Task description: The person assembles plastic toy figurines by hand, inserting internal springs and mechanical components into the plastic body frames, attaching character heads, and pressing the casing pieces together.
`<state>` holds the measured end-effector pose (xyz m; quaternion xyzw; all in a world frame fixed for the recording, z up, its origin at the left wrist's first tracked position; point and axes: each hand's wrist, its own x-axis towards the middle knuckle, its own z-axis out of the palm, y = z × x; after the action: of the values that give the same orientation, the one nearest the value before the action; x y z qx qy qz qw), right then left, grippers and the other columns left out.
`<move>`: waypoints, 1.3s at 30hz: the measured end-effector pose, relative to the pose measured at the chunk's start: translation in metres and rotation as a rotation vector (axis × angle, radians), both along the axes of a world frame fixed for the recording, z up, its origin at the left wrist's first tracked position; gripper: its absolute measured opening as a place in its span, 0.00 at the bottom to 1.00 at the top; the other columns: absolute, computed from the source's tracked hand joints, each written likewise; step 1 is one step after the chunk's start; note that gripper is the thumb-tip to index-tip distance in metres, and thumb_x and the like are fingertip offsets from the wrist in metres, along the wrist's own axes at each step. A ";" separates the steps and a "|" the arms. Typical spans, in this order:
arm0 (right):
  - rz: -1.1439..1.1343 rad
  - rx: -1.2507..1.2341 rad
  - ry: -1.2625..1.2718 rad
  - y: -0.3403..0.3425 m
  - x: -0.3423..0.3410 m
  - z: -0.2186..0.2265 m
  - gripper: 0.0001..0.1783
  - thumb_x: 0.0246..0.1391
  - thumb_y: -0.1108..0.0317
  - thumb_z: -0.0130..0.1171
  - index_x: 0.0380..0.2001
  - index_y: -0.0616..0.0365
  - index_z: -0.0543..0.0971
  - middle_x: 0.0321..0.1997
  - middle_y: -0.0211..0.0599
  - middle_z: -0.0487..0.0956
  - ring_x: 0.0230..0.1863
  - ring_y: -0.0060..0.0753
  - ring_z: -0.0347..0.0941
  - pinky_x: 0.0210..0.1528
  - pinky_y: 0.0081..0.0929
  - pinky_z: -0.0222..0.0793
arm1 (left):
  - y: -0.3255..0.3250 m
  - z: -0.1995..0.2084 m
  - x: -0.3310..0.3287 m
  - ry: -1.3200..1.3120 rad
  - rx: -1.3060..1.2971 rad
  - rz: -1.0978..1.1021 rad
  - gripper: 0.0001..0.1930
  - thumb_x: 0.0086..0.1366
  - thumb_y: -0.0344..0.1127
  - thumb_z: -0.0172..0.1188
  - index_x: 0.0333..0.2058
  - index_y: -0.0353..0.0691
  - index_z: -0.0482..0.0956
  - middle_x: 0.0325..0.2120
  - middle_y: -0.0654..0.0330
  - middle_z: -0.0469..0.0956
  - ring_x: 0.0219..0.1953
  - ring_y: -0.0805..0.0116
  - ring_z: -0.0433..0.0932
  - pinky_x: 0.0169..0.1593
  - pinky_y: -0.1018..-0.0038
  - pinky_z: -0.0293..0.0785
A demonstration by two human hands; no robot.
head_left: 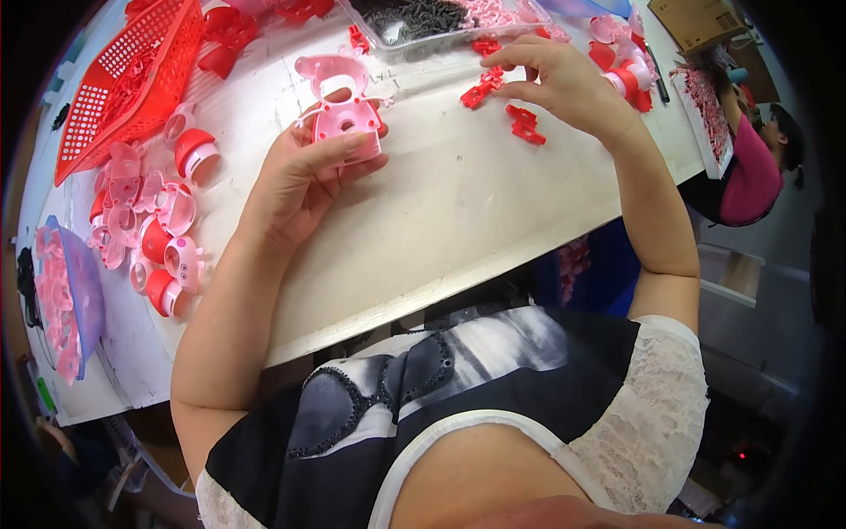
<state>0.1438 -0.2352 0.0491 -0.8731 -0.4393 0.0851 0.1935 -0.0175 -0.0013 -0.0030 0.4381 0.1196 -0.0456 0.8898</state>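
A pink plastic toy figure shell [344,117], open side up, with small pink arms and red bits along its lower half, is gripped in my left hand [304,172]. My left thumb presses on its lower edge. To the right, my right hand [564,84] hovers over small red plastic pieces [481,89], thumb and index finger apart, with nothing visible between them. The thumb tip is beside those pieces; whether it touches them I cannot tell. Another red piece [526,125] lies just below that hand.
A red perforated basket [132,75] holds red parts at the far left. Red and pink toy parts [159,220] pile beneath it, near a blue bowl [79,291] of pink parts. A clear tray [388,42] holds dark and pink parts. Another person [749,181] sits at the right.
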 end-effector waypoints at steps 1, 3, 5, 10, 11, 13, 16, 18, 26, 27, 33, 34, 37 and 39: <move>0.014 0.011 -0.063 0.002 -0.003 -0.004 0.13 0.45 0.67 0.59 0.36 0.57 0.77 0.34 0.35 0.74 0.35 0.31 0.71 0.37 0.26 0.66 | 0.000 0.000 0.000 0.016 0.003 -0.011 0.31 0.49 0.25 0.62 0.52 0.33 0.59 0.41 0.55 0.71 0.40 0.68 0.74 0.44 0.69 0.76; 0.074 0.039 -0.165 0.006 -0.007 -0.015 0.13 0.46 0.66 0.58 0.37 0.58 0.77 0.34 0.34 0.72 0.35 0.33 0.69 0.38 0.28 0.65 | 0.000 0.001 -0.001 0.009 0.013 -0.022 0.31 0.49 0.25 0.62 0.52 0.33 0.59 0.41 0.55 0.71 0.40 0.68 0.74 0.44 0.69 0.76; 0.112 0.018 -0.179 0.009 -0.003 -0.021 0.13 0.46 0.66 0.58 0.36 0.58 0.77 0.33 0.35 0.72 0.35 0.33 0.69 0.38 0.28 0.65 | -0.001 0.001 -0.001 -0.002 0.018 -0.034 0.31 0.49 0.25 0.62 0.52 0.34 0.59 0.41 0.56 0.71 0.40 0.68 0.74 0.44 0.69 0.76; 0.141 -0.041 -0.150 0.016 0.000 -0.020 0.11 0.46 0.67 0.58 0.34 0.60 0.75 0.33 0.38 0.72 0.34 0.36 0.69 0.38 0.28 0.65 | -0.001 0.002 0.000 -0.003 0.010 -0.051 0.32 0.49 0.25 0.62 0.52 0.34 0.59 0.40 0.56 0.71 0.41 0.69 0.73 0.45 0.69 0.75; 0.149 -0.046 -0.120 0.017 0.000 -0.019 0.11 0.46 0.67 0.58 0.34 0.61 0.75 0.32 0.38 0.73 0.34 0.36 0.69 0.38 0.28 0.65 | -0.001 0.001 0.001 -0.001 0.009 -0.047 0.32 0.49 0.25 0.62 0.52 0.34 0.59 0.40 0.56 0.71 0.41 0.69 0.73 0.45 0.69 0.75; 0.162 -0.051 -0.098 0.017 0.002 -0.019 0.12 0.46 0.67 0.59 0.33 0.62 0.74 0.31 0.38 0.73 0.33 0.36 0.69 0.38 0.28 0.65 | 0.001 0.001 0.002 -0.014 0.020 -0.056 0.31 0.49 0.27 0.62 0.52 0.32 0.60 0.46 0.53 0.68 0.47 0.64 0.72 0.48 0.69 0.73; 0.229 0.088 -0.257 0.021 0.003 -0.015 0.13 0.46 0.67 0.60 0.35 0.61 0.74 0.31 0.36 0.75 0.31 0.33 0.69 0.35 0.26 0.65 | 0.002 -0.001 0.001 -0.046 -0.019 -0.033 0.34 0.48 0.25 0.62 0.54 0.33 0.57 0.46 0.53 0.68 0.47 0.63 0.72 0.49 0.69 0.72; 0.124 0.107 -0.161 0.031 -0.002 0.001 0.13 0.44 0.67 0.60 0.33 0.62 0.75 0.29 0.41 0.76 0.31 0.38 0.72 0.35 0.28 0.67 | 0.003 -0.001 0.000 -0.054 -0.010 -0.017 0.35 0.48 0.24 0.61 0.55 0.34 0.55 0.46 0.53 0.68 0.46 0.64 0.72 0.49 0.70 0.71; -0.058 0.205 -0.105 0.059 0.043 0.030 0.11 0.45 0.66 0.59 0.31 0.61 0.76 0.25 0.38 0.75 0.24 0.29 0.67 0.29 0.25 0.65 | 0.002 0.009 0.000 0.021 -0.035 -0.024 0.38 0.45 0.23 0.63 0.56 0.34 0.54 0.46 0.53 0.68 0.45 0.65 0.72 0.47 0.75 0.71; -0.068 0.143 -0.082 0.063 0.040 0.035 0.13 0.45 0.68 0.60 0.35 0.63 0.76 0.25 0.31 0.74 0.24 0.19 0.64 0.29 0.18 0.63 | 0.001 0.009 0.000 0.028 -0.062 -0.022 0.38 0.46 0.23 0.63 0.56 0.35 0.54 0.45 0.53 0.68 0.44 0.64 0.73 0.47 0.75 0.71; 0.073 0.200 -0.154 0.081 0.040 0.040 0.12 0.45 0.68 0.60 0.34 0.62 0.76 0.24 0.34 0.74 0.24 0.22 0.66 0.28 0.21 0.64 | 0.003 0.012 -0.002 0.054 -0.100 -0.068 0.36 0.49 0.25 0.62 0.56 0.37 0.54 0.45 0.56 0.69 0.42 0.65 0.74 0.40 0.71 0.77; 0.076 0.224 -0.144 0.087 0.038 0.039 0.12 0.45 0.68 0.60 0.33 0.62 0.76 0.24 0.35 0.74 0.25 0.23 0.67 0.28 0.21 0.64 | 0.003 0.012 -0.002 0.054 -0.099 -0.063 0.36 0.49 0.25 0.62 0.56 0.37 0.54 0.45 0.56 0.69 0.42 0.65 0.74 0.40 0.71 0.77; 0.084 0.155 -0.151 0.106 0.036 0.056 0.11 0.44 0.68 0.60 0.32 0.62 0.76 0.24 0.35 0.74 0.25 0.25 0.68 0.29 0.22 0.64 | 0.005 0.009 -0.001 0.043 -0.103 -0.034 0.34 0.49 0.26 0.62 0.55 0.37 0.57 0.43 0.57 0.70 0.39 0.69 0.74 0.41 0.73 0.76; 0.123 0.088 -0.175 0.114 0.039 0.054 0.10 0.45 0.67 0.59 0.30 0.62 0.75 0.23 0.37 0.74 0.25 0.27 0.68 0.29 0.24 0.64 | 0.007 0.007 0.002 0.048 -0.076 -0.072 0.29 0.49 0.27 0.63 0.51 0.34 0.62 0.43 0.57 0.70 0.43 0.68 0.73 0.43 0.71 0.75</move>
<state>0.1827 -0.1214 0.1032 -0.8393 -0.5105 0.0010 0.1869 -0.0153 0.0060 0.0035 0.4068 0.1230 -0.0925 0.9005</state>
